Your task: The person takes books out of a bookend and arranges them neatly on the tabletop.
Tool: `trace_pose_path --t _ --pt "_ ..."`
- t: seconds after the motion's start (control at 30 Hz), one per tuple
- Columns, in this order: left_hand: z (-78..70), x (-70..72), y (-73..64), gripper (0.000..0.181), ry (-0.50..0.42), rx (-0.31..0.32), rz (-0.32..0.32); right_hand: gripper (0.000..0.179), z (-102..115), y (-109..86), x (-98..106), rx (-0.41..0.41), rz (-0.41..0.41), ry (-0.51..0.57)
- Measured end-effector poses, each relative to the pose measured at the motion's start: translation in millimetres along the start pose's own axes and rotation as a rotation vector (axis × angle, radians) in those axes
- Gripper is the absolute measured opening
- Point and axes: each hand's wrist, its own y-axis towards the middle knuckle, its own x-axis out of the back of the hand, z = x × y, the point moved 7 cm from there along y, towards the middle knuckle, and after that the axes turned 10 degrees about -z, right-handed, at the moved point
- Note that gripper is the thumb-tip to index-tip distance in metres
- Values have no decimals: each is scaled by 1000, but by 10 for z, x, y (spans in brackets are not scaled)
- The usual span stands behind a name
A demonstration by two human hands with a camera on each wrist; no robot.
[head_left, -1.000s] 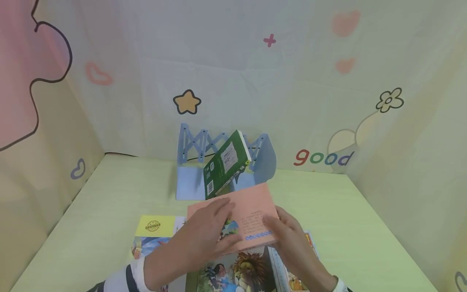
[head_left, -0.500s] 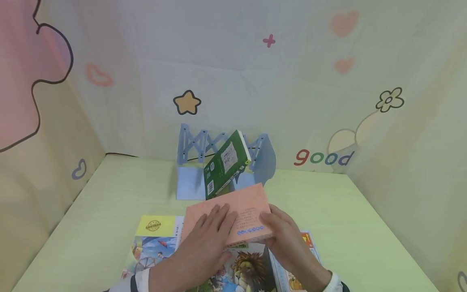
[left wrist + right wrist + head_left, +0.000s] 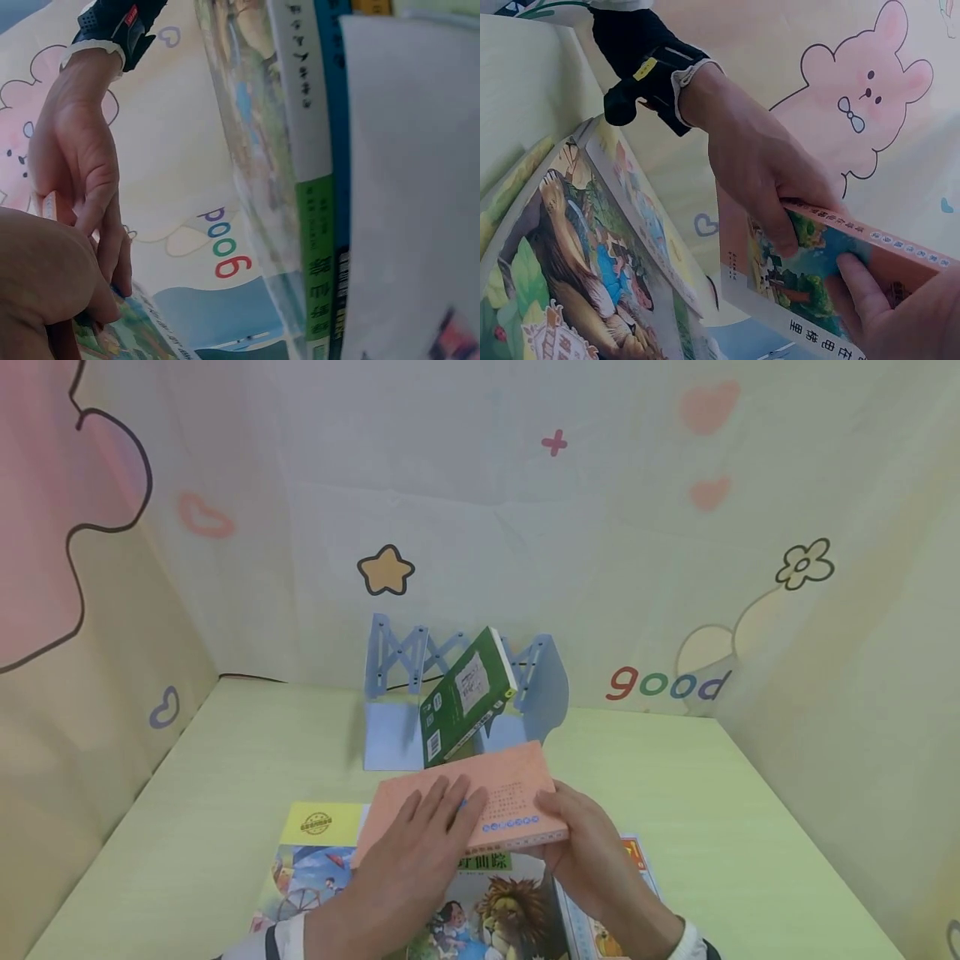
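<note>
Both hands hold a pink picture book above the table, its text side up and tilted. My left hand spreads its fingers over the upper cover; in the right wrist view its thumb lies on the illustrated underside, so the book is pinched between them. At the right end, my right hand grips the book, thumb near the top edge and fingers beneath. Below lies a book with a lion cover, partly hidden by the hands. A yellow-topped book is to its left, another illustrated book to its right.
Behind the hands stands a light blue folding book rack with lattice arms. A green book leans diagonally in it. The pale table extends to both sides, and a printed cloth hangs at the back.
The pink book has shifted slightly left and lower and tipped flatter, showing more of its near edge. My left hand has moved left over the cover. The rack and green book are unchanged.
</note>
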Motion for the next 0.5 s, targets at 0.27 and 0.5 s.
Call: trace_pose_path --t 0.27,0.5 --pt "-22 171 15 82 -41 -11 -42 63 95 -57 -15 60 69 45" --pt "42 407 51 86 -52 -4 -130 61 169 -63 8 97 106 4"
